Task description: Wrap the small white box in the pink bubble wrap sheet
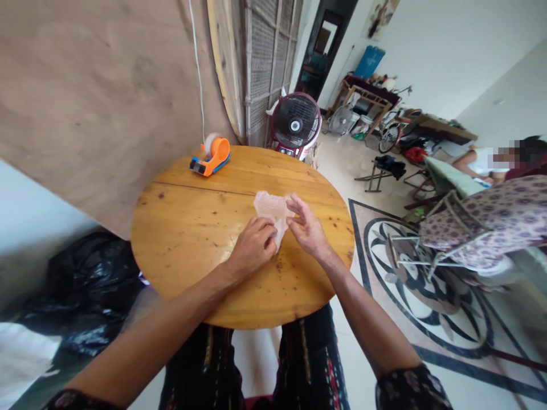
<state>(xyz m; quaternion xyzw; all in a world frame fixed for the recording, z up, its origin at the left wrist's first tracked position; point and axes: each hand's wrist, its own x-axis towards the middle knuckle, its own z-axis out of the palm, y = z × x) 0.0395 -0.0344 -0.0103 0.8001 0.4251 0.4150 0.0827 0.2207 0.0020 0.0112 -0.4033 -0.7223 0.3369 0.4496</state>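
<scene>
Currently both forearms reach in from the near edge of the round wooden table point(179, 228) and converge slightly right of its middle.

Left hand point(254, 245): knuckles up, wrist straight, fingers curled under, closed in a pinch on the near left part of a thin, translucent pinkish sheet point(270, 208).

Right hand point(305, 228): palm turned toward the left, fingers bent, thumb and fingertips closed on the right edge of the same sheet. The two hands sit just beside each other, with a crumpled fold of the sheet between them.

Sheet position: it lies on the table top, its far part spread flat and its near part gathered in both grips.

Lettering: any print on the tape dispenser point(211, 156) is too small to read.

Counts:
- sheet: one.
- tape dispenser: one, orange with a pale roll, at the far left of the table, well apart from the hands.
- fan point(296, 124): one, red-framed with a black grille, on the floor just beyond the far edge of the table.
- black bag point(92, 285): one, on the floor to the left.
- other person point(478, 162): one, lying at the far right, well apart from the table.
</scene>
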